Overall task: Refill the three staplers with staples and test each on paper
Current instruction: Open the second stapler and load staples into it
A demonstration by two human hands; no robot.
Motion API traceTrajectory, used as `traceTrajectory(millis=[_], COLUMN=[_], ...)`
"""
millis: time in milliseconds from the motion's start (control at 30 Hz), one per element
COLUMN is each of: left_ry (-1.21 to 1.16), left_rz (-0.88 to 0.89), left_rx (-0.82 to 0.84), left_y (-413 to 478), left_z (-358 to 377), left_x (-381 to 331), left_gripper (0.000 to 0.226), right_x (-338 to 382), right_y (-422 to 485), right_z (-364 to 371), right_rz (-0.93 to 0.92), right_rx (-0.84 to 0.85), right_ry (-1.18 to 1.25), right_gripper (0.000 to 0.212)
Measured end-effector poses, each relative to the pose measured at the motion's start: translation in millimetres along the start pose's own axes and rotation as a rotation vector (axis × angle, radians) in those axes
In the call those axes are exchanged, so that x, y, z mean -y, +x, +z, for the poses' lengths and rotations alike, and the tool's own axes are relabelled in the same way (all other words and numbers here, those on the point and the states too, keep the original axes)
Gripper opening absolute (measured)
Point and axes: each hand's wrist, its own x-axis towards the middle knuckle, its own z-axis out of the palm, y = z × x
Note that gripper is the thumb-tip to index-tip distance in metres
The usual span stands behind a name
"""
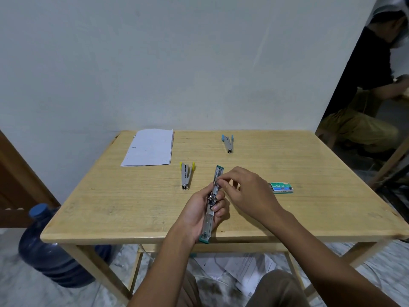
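Left hand is wrapped around the green stapler, which is hinged open flat and held just above the near edge of the table, channel up. On the right hand, thumb and index fingertips are pinched tight on the stapler's open channel and the other fingers are loosely curled. Too small to tell whether a staple strip sits in that pinch.

My read: loading stapler 1 of 3. Yellow stapler and blue stapler lie untouched on the table. Staple box is to the right, paper is at the far left corner.

Risks from here:
- Strip goes in crooked or legs up, so it jams on the first test.
- Too much pinch force snaps the strip and loose staples scatter.
- Spring pusher slips and bites a fingertip.
- Stapler hangs past the table edge, so a dropped strip lands on the floor.
- Closing the top before the strip seats flat bends it.
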Motion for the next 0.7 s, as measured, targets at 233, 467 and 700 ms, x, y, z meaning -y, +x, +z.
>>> traceTrajectory(millis=[233, 467, 700], left_ry=[-0.056, -0.007, -0.025], left_rz=[0.028, 0.009, 0.015], left_rx=[-0.015, -0.004, -0.011], left_y=[0.2, -1.0, -0.1], left_z=[2.6, 1.9, 1.2], left_x=[2.6, 0.7, 0.5], left_gripper=[0.031, 0.038, 0.035], right_x=[-11.8, -18.8, -22.7], right_y=[-6.4, 12.4, 17.0], right_z=[-13.3, -23.5, -14.1], right_rz=[-0.264, -0.443, -0.381], right_rx=[0.234, 0.107, 0.024], right_ry=[-0.116, -0.405, -0.494], right_gripper=[0.031, 0.039, 0.042])
